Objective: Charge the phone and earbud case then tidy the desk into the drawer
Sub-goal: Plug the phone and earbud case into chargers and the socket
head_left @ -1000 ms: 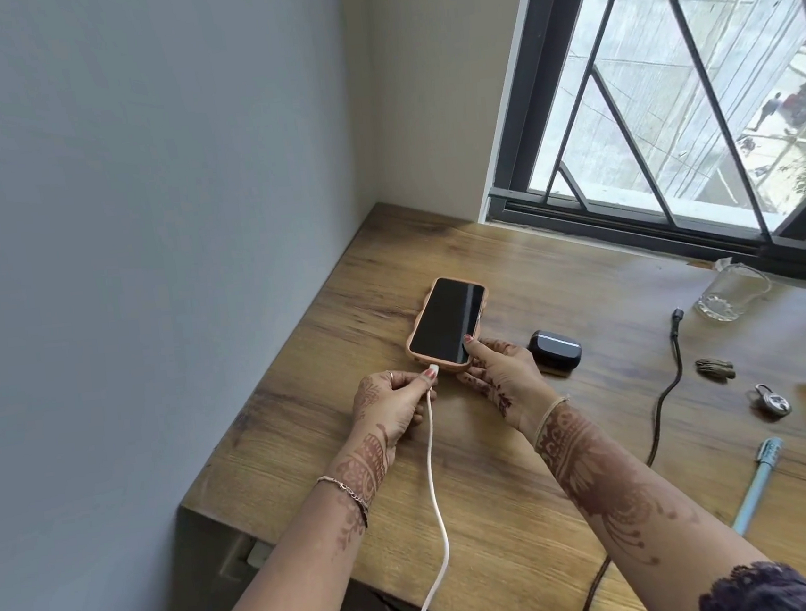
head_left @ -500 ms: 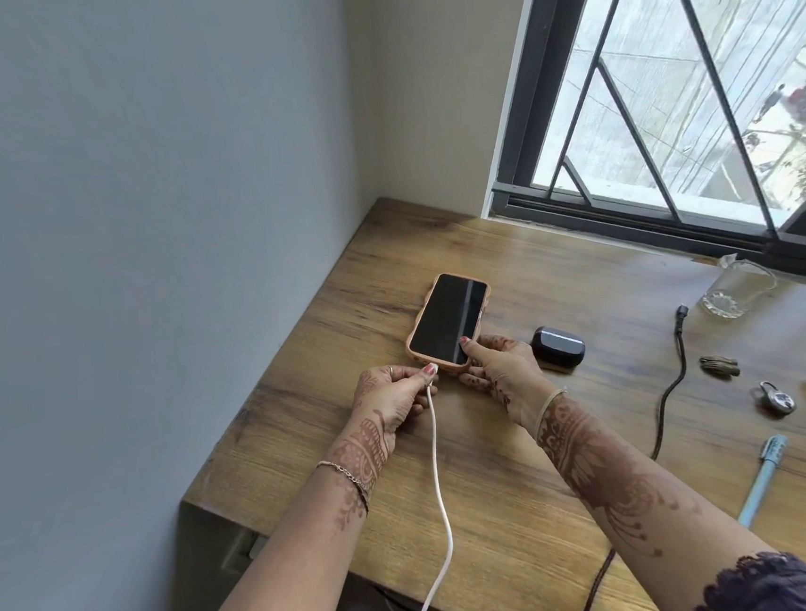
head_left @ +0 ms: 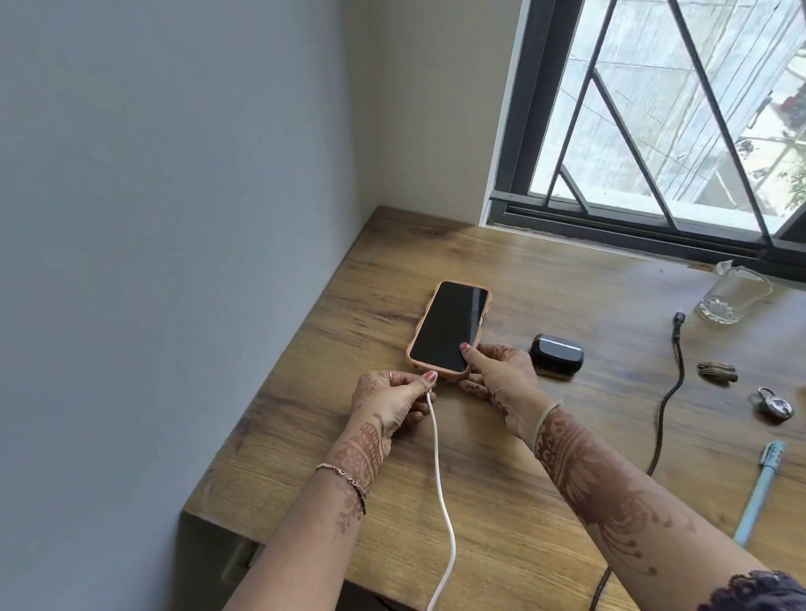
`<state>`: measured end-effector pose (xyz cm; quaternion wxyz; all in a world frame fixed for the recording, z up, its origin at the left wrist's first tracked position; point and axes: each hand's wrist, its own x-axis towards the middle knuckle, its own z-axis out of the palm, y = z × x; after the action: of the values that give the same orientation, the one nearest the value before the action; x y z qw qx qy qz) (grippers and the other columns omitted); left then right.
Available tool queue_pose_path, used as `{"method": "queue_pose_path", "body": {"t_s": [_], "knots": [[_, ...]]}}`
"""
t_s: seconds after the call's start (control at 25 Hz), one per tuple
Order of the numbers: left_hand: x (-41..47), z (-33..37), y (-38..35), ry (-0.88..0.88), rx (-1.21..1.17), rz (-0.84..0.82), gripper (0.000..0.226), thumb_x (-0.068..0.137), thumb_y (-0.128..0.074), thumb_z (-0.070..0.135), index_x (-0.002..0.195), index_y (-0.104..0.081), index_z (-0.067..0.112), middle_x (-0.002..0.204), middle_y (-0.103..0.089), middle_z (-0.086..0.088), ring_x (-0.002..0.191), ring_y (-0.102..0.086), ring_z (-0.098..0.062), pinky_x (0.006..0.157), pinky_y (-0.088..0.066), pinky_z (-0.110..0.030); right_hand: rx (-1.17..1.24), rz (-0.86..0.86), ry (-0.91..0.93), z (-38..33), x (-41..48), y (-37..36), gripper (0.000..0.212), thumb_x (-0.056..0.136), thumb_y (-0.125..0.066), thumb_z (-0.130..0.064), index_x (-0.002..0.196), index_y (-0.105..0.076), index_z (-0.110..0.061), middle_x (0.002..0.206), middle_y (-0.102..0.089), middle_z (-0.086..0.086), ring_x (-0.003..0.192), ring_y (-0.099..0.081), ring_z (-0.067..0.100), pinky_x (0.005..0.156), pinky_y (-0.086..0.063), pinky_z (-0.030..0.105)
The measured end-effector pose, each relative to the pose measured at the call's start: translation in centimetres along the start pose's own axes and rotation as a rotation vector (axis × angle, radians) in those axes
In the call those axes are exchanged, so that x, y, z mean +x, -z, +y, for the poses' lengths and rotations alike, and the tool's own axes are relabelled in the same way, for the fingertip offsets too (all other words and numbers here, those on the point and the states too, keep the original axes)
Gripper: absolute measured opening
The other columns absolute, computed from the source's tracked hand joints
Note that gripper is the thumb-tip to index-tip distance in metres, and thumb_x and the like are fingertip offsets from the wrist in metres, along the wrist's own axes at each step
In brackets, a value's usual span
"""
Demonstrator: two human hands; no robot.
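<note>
We see a wooden desk (head_left: 534,514) with a clear grain, set in the corner between a smooth grey wall (head_left: 133,183) and a window (head_left: 667,107) with dark metal bars. On it lies the phone (head_left: 448,326), a flat rectangle with rounded corners, a glossy black screen and a matte peach case. The left hand (head_left: 393,400) pinches the end of the white cable (head_left: 440,498) between thumb and fingers, right at the near edge of the phone; we cannot tell if the plug is inside. The cable is round and smooth and hangs over the front edge of the desk. The right hand (head_left: 499,377) grips the near right corner of the phone, the thumb pressed on the glass.

Just beside the right hand sits the earbud case (head_left: 556,355), a small shiny black box with rounded shape. Further right lie a thin black cable (head_left: 667,408), a clear drinking glass (head_left: 735,295), a small metal padlock (head_left: 772,405) and a light blue pen (head_left: 758,492).
</note>
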<state>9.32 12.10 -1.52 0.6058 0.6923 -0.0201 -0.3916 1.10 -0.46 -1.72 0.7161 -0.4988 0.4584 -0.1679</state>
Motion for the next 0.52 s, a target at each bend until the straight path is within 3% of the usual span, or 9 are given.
{"method": "queue_pose_path", "body": {"t_s": [0.24,0.4,0.52], "knots": [[0.1,-0.4,-0.6,-0.060,0.132,0.048,0.018,0.076,-0.078,0.027,0.072,-0.069,0.011,0.069,-0.072,-0.007,0.044,-0.058,-0.006,0.045,-0.048,-0.018,0.019,0.089,0.128,1.8,0.1,0.0,0.024,0.091,-0.062,-0.022,0.111,-0.069,-0.011,0.097,-0.074,0.006,0.082,-0.072,0.016,0.071,-0.058,0.025],[-0.3,-0.3,-0.5,-0.096,0.231,0.063,0.017,0.074,-0.078,0.027,0.079,-0.073,0.011,0.077,-0.074,-0.009,0.055,-0.063,-0.012,0.055,-0.054,-0.024,-0.276,0.241,0.259,2.8,0.0,-0.5,0.031,0.088,-0.062,-0.030,0.116,-0.068,-0.021,0.104,-0.074,-0.002,0.097,-0.069,0.014,0.092,-0.055,0.038],[-0.6,-0.3,-0.4,-0.125,0.278,0.071,0.017,0.073,-0.079,0.023,0.083,-0.074,0.011,0.077,-0.073,-0.008,0.061,-0.066,-0.014,0.063,-0.058,-0.029,-0.469,0.253,0.267,2.4,-0.5,-0.4,0.032,0.087,-0.058,-0.033,0.118,-0.067,-0.027,0.105,-0.073,0.001,0.103,-0.066,0.020,0.096,-0.052,0.038]]}}
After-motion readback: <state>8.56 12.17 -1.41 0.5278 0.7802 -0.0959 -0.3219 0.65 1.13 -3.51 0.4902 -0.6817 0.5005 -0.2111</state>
